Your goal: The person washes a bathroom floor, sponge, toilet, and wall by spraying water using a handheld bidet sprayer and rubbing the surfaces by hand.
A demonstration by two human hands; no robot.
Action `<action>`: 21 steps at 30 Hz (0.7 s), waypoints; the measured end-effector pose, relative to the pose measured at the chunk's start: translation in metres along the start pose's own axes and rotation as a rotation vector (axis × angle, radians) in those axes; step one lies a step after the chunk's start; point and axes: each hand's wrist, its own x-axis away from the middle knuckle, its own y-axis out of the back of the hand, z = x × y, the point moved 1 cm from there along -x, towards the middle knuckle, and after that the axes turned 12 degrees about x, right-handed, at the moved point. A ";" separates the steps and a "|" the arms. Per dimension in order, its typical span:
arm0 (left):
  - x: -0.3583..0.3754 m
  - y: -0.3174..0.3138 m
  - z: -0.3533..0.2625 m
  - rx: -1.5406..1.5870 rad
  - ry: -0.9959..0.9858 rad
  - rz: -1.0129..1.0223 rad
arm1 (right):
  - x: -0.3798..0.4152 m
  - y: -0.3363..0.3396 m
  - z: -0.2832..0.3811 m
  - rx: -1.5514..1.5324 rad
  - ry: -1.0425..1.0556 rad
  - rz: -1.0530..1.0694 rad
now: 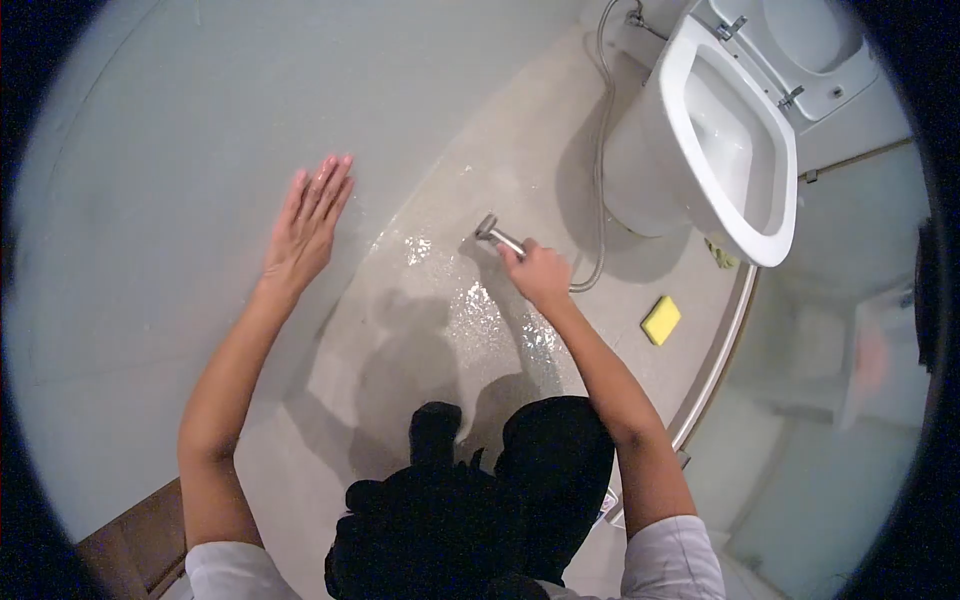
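My left hand is open, its fingers stretched out over the pale grey wall, and the fingertips look wet. In my right hand I grip a metal handheld bidet sprayer, its head angled toward the wall and the floor. A flexible metal hose curves from my right hand up to a valve by the toilet. Below the sprayer the beige floor is wet and glistens with water.
A white toilet with its seat and lid raised stands at upper right. On the floor near it lie a yellow sponge and a greenish cloth-like thing. A glass partition with a metal-coloured rail runs along the right. A brown door shows at lower left.
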 end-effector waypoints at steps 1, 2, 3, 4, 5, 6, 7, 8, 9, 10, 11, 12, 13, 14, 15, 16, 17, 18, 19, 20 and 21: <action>0.000 0.000 -0.001 -0.018 0.008 0.003 | 0.000 0.002 -0.007 -0.023 -0.099 -0.034; -0.001 0.002 0.000 -0.038 0.013 0.008 | 0.001 0.005 -0.011 -0.024 -0.101 -0.030; -0.001 0.002 0.000 -0.036 0.009 0.006 | 0.002 0.009 -0.015 -0.028 -0.109 -0.048; -0.001 0.001 0.000 -0.042 0.008 -0.004 | 0.003 0.012 -0.017 -0.031 -0.117 -0.067; -0.001 0.002 0.000 -0.048 0.007 -0.014 | 0.004 0.015 -0.018 -0.030 -0.122 -0.069; 0.000 0.001 -0.001 -0.041 0.004 -0.020 | 0.006 0.016 -0.019 -0.054 -0.124 -0.096; 0.000 0.003 -0.001 -0.048 0.012 0.003 | 0.009 0.019 -0.020 -0.080 -0.126 -0.120; 0.000 0.004 -0.002 -0.056 0.021 0.026 | 0.011 0.023 -0.021 -0.076 -0.133 -0.119; 0.000 0.001 -0.002 -0.049 0.016 0.022 | 0.012 0.027 -0.020 -0.097 -0.135 -0.147; 0.001 -0.004 -0.002 -0.047 0.017 0.014 | 0.013 0.029 -0.021 -0.121 -0.136 -0.179; 0.001 -0.004 -0.001 -0.048 0.016 0.007 | 0.013 0.031 -0.021 -0.119 -0.143 -0.182; 0.000 -0.004 -0.001 -0.047 0.012 0.000 | 0.010 0.033 -0.022 -0.166 -0.203 -0.194; 0.000 -0.001 -0.001 -0.062 0.006 0.022 | 0.008 0.036 -0.025 -0.217 -0.260 -0.207; -0.001 0.001 -0.001 -0.077 0.000 0.044 | 0.006 0.038 -0.027 -0.219 -0.264 -0.209; -0.002 0.000 0.000 -0.080 -0.004 0.042 | 0.004 0.040 -0.032 -0.367 -0.315 -0.248; -0.002 -0.003 0.000 -0.075 0.001 0.040 | 0.005 0.041 -0.035 -0.513 -0.366 -0.287; -0.002 -0.004 0.000 -0.069 0.004 0.037 | 0.007 0.041 -0.037 -0.513 -0.374 -0.289; -0.002 -0.006 0.000 -0.066 -0.004 0.032 | 0.011 0.042 -0.039 -0.538 -0.362 -0.249; -0.001 -0.007 0.000 -0.055 0.001 0.038 | 0.015 0.042 -0.042 -0.561 -0.352 -0.209; -0.002 -0.009 0.000 -0.043 0.006 0.043 | 0.018 0.034 -0.048 -0.557 -0.363 -0.214; -0.002 -0.010 0.000 -0.039 -0.001 0.035 | 0.021 0.019 -0.056 -0.693 -0.370 -0.247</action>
